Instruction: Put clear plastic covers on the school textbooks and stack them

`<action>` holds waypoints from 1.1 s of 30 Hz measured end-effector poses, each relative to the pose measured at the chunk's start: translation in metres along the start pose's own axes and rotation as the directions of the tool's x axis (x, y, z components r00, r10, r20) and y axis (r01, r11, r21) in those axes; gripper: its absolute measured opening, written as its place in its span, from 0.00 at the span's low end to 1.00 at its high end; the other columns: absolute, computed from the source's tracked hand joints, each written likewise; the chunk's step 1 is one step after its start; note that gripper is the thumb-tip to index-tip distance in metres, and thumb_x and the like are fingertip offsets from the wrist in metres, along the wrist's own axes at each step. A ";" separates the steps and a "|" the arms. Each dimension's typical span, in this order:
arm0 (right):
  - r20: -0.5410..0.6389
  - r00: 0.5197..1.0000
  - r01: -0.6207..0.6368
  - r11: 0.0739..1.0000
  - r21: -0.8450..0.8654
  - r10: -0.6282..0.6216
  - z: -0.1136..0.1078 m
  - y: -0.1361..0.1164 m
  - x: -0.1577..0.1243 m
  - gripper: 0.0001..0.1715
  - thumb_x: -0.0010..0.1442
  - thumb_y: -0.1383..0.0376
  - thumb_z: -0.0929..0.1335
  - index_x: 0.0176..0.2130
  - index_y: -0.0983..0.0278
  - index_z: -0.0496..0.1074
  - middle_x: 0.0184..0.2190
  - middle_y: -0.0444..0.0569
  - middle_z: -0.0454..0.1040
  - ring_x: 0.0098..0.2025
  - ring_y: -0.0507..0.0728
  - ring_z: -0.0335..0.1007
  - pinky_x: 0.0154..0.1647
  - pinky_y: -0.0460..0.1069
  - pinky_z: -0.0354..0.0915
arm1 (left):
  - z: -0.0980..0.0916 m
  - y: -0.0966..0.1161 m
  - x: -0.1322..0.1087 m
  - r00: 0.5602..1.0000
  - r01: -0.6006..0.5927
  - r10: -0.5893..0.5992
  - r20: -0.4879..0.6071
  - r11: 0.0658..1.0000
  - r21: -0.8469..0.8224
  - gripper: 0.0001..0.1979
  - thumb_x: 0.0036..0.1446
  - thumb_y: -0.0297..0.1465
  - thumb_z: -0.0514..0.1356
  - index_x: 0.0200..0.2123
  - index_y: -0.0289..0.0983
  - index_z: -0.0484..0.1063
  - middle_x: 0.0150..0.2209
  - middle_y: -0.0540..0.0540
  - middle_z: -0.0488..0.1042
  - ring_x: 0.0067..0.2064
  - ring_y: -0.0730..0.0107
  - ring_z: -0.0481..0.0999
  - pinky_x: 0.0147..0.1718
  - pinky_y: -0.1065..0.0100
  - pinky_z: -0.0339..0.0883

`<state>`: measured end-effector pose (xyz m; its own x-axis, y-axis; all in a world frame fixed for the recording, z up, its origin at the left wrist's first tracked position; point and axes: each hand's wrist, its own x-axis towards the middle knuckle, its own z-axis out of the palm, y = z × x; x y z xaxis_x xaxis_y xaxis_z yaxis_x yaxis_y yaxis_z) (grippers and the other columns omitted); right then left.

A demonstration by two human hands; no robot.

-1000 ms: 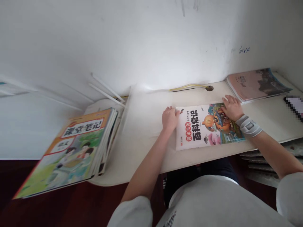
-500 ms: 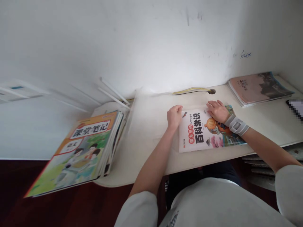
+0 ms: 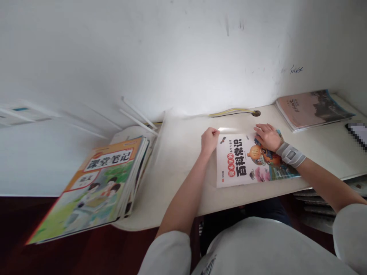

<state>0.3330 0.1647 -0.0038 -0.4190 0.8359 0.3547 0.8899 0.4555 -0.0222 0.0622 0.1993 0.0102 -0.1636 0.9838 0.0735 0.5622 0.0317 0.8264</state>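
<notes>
A book [image 3: 233, 164] with a white cover, large Chinese lettering and an orange gourd picture lies flat on the desk. My left hand [image 3: 210, 140] is closed in a pinch at its upper left corner. A shiny clear film [image 3: 226, 130] stands out along the top edge there, at my left fingertips. Across the upper right part of the cover rests my right hand [image 3: 268, 137], palm down, fingers spread and pointing left over the top edge. It hides part of the picture. A grey and white band [image 3: 291, 154] wraps my right wrist.
A stack of books [image 3: 106, 191] with an orange and green top cover overhangs the desk's left end. Pink-covered books [image 3: 312, 109] lie at the back right, near a dark-edged device [image 3: 357, 135]. Yellow and black cables [image 3: 232, 112] run to a hole by the wall.
The clear film at the book's top edge now shows up more, lifted beside my left fingertips. My right hand has shifted slightly right. The view has tilted a little.
</notes>
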 end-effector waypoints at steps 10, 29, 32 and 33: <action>-0.025 0.998 0.062 0.997 0.034 -0.061 -0.018 -0.007 0.010 0.23 0.65 0.61 0.56 0.52 0.70 0.68 0.46 0.59 0.73 0.47 0.61 0.66 0.54 0.56 0.55 | -0.004 0.010 -0.005 0.995 0.098 -0.087 0.054 0.959 -0.265 0.14 0.55 0.32 0.53 0.45 0.36 0.64 0.26 0.50 0.70 0.28 0.68 0.75 0.28 0.66 0.70; 0.049 0.998 0.034 0.999 -0.038 -0.032 -0.058 0.032 0.000 0.24 0.65 0.57 0.55 0.48 0.68 0.69 0.36 0.56 0.76 0.36 0.59 0.69 0.35 0.50 0.57 | 0.008 0.063 -0.008 0.722 -0.576 0.413 0.555 0.804 0.152 0.13 0.56 0.35 0.53 0.25 0.37 0.74 0.22 0.51 0.71 0.25 0.71 0.67 0.27 0.70 0.56; 0.024 0.999 0.033 0.991 0.130 -0.036 -0.067 0.053 -0.005 0.23 0.64 0.55 0.56 0.39 0.66 0.71 0.34 0.54 0.74 0.35 0.57 0.67 0.35 0.50 0.58 | 0.008 0.060 -0.003 0.719 -0.543 0.405 0.565 0.834 0.094 0.14 0.55 0.36 0.53 0.24 0.37 0.73 0.19 0.52 0.67 0.24 0.73 0.64 0.26 0.71 0.54; 0.037 0.999 0.024 0.975 0.221 -0.033 -0.070 0.058 -0.005 0.23 0.63 0.54 0.56 0.36 0.66 0.71 0.32 0.52 0.73 0.33 0.56 0.66 0.34 0.49 0.58 | 0.009 0.060 -0.002 0.718 -0.536 0.400 0.569 0.839 0.087 0.14 0.55 0.36 0.53 0.24 0.37 0.72 0.19 0.53 0.67 0.23 0.73 0.63 0.25 0.72 0.54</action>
<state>0.3997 0.1657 0.0582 -0.4541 0.8314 0.3204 0.8179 0.5316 -0.2202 0.1037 0.2004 0.0547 0.5686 0.8199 0.0660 0.6302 -0.4858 0.6057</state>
